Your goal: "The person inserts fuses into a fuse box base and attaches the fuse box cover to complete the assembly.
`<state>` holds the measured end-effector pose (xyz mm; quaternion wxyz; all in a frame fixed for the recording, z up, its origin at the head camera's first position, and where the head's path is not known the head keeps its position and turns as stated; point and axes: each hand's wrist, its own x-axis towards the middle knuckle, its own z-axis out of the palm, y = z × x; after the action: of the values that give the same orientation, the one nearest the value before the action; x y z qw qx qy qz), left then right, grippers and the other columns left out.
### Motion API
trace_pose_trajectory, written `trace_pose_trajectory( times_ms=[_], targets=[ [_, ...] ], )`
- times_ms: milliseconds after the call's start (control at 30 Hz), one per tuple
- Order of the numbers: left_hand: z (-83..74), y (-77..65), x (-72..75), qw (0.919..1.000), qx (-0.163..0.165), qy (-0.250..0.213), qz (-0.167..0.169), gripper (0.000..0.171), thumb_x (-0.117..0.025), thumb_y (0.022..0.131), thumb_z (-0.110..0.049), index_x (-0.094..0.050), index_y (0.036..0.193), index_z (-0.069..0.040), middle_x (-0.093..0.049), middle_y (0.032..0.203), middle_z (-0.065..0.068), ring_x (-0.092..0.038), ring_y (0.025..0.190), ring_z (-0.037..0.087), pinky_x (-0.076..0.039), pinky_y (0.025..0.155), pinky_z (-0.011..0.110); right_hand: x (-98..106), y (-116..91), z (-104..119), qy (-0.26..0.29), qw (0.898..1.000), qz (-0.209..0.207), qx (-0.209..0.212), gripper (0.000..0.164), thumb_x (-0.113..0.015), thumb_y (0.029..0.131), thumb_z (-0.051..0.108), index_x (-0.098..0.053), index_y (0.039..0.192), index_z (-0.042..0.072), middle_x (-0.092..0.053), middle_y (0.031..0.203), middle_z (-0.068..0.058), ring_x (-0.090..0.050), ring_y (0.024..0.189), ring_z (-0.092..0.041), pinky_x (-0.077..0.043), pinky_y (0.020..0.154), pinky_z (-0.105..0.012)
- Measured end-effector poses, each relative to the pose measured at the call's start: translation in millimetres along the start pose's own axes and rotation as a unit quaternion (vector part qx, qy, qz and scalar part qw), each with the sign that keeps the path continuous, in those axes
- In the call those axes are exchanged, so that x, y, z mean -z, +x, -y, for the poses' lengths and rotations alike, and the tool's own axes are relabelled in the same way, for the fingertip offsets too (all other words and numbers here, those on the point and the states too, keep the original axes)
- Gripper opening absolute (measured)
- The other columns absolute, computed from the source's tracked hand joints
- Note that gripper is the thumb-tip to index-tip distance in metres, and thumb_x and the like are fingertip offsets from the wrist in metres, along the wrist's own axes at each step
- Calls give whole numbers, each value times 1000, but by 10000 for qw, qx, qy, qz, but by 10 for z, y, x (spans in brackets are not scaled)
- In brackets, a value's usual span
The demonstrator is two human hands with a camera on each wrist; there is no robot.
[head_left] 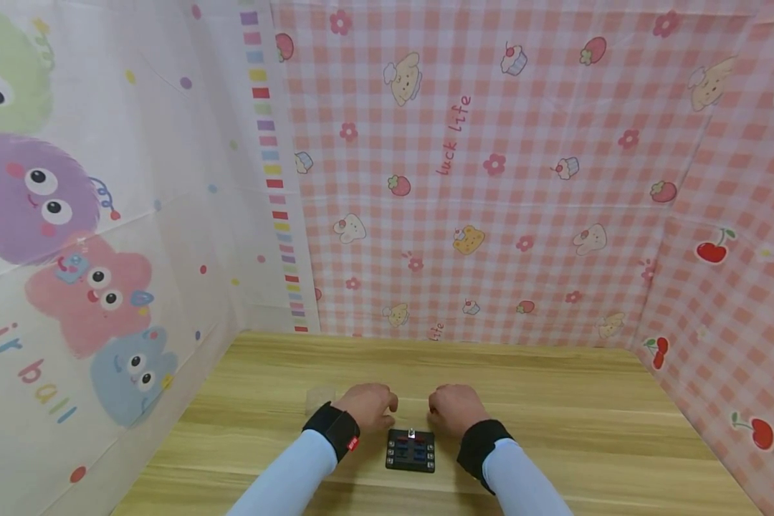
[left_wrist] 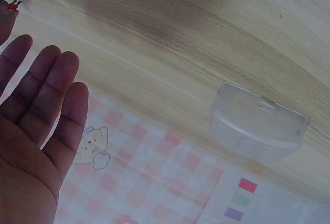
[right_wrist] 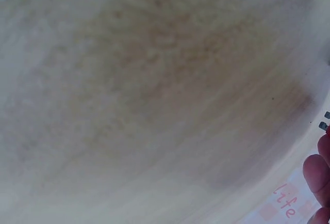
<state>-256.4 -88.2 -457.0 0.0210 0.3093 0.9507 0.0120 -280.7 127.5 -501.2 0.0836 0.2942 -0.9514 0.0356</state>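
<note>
On the wooden table lies a black fuse block with red and blue fuses, side screws and a metal terminal at its far end. My left hand is beyond its far left corner. At the left wrist view's edge, a fingertip pinches a small red blade fuse, metal prongs outward; the other fingers are extended. Past the far right corner is my right hand. Its fingertips show at the right wrist view's edge, pinching another red fuse, mostly cut off by the frame.
A clear plastic cover lies left of the left hand. Behind the wooden table hangs a pink checked cloth, with a white cartoon cloth on the left and a cherry-print cloth on the right.
</note>
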Motion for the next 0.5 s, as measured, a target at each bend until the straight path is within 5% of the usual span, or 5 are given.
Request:
trace_pose_trajectory(
  times_ms=[500],
  targets=[
    [14,22,-5,9998,-44,85,-174,18,-77,87,-28,-74,99,-15,-67,89,-4,-60,79,10,-51,76,29,57,-51,62,34,10000,-62,63,8,-72,88,16,-74,81,14,-56,71,5,-48,62,-11,-46,63,-30]
  ],
)
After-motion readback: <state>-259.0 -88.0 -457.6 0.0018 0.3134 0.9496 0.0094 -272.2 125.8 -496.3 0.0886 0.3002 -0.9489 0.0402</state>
